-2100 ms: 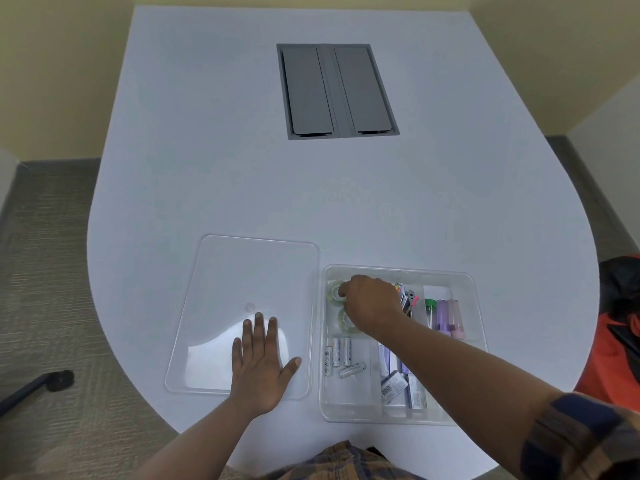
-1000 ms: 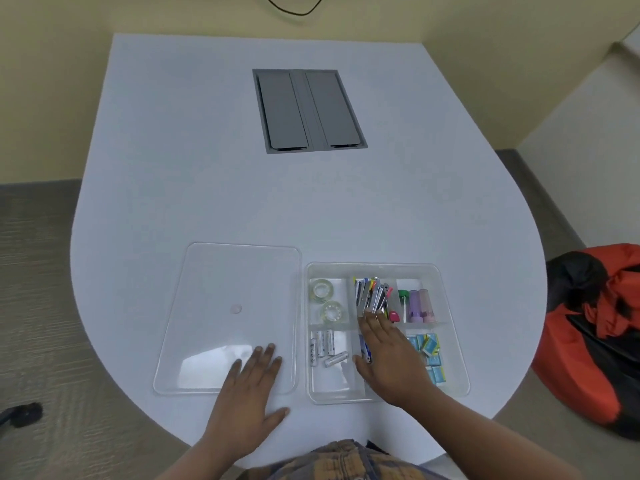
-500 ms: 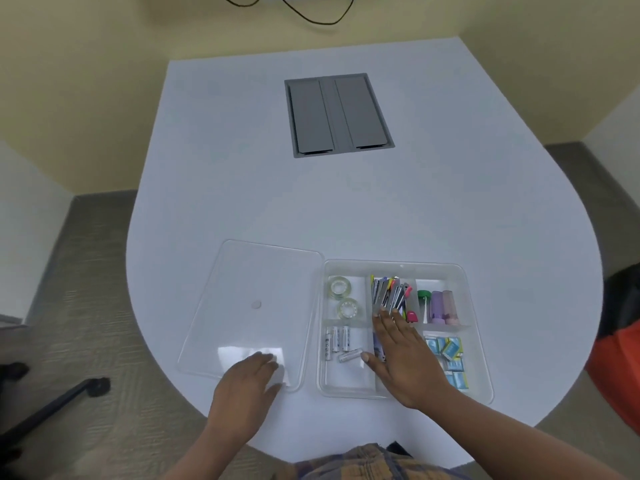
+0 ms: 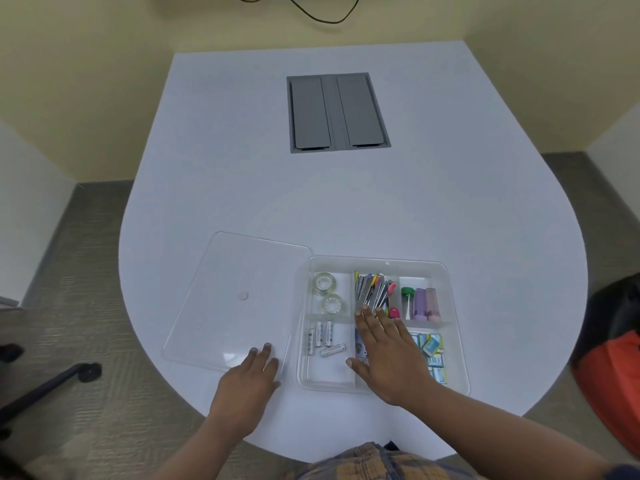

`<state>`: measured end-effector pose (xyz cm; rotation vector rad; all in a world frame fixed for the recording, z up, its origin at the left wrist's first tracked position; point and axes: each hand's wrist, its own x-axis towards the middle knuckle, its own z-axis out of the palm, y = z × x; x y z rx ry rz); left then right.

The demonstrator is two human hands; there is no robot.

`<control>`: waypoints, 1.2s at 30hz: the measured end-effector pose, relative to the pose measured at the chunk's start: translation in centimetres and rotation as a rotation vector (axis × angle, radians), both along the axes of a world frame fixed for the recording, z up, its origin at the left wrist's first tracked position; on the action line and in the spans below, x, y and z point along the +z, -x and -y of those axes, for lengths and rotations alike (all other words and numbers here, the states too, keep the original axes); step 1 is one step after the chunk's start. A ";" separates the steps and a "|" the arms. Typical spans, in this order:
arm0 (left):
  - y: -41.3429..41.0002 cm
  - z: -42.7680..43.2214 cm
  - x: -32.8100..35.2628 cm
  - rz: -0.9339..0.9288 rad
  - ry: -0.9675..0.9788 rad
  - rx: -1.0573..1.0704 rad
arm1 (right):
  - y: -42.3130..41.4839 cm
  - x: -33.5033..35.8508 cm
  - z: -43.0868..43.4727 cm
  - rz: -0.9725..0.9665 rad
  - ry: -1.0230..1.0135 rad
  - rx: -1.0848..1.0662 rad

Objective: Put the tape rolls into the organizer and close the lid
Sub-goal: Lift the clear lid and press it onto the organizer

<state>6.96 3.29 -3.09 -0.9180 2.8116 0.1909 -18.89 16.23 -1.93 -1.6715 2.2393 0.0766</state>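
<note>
The clear organizer [image 4: 452,296] sits on the white table near me, lid off. Two clear tape rolls [image 4: 323,283] [image 4: 333,304] lie flat in its far-left compartment. My right hand [image 4: 388,355] rests flat and open over the near middle compartments, its fingertips reaching the bundle of pens [image 4: 372,289]. The clear lid [image 4: 239,296] lies on the table just left of the organizer, slightly turned. My left hand [image 4: 247,382] grips the lid's near right corner, fingers on top of it.
Batteries [image 4: 323,339], small tubes [image 4: 420,303] and blue packets [image 4: 433,355] fill other compartments. A grey cable hatch [image 4: 337,112] is set in the far table. A chair base [image 4: 52,382] stands on the left floor, a red and black bag [image 4: 609,358] at right.
My right hand left the tape rolls in their compartment and drew back to lie flat over the organizer. My left hand slid to the lid's near corner and closed on it.
</note>
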 end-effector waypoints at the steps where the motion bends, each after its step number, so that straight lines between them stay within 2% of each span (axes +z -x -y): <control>1: -0.2 0.1 -0.1 -0.029 0.050 -0.027 | 0.2 0.0 -0.1 0.002 0.004 0.014; 9: -1.0 3.7 4.2 -0.302 0.220 0.237 | 1.6 -0.3 -0.8 0.014 0.083 0.089; 14: 0.9 5.7 9.4 -0.470 0.202 0.448 | 1.5 0.3 -0.8 0.053 0.050 0.074; 19: 2.5 8.1 14.8 -0.675 0.256 0.650 | 1.5 2.3 0.1 -0.050 0.043 0.089; 23: 3.2 9.7 18.4 -0.901 0.304 0.688 | 2.4 2.1 1.4 0.107 0.100 0.015; 27: 4.3 10.8 21.3 -1.166 0.291 0.668 | 3.1 5.0 3.4 0.328 0.319 -0.128; 32: 5.6 11.4 23.1 -1.359 0.120 0.569 | 4.4 10.3 5.3 0.611 0.564 -0.434; 36: 7.2 11.5 23.4 -1.424 -0.039 0.506 | 5.4 12.7 5.2 0.853 0.725 -0.500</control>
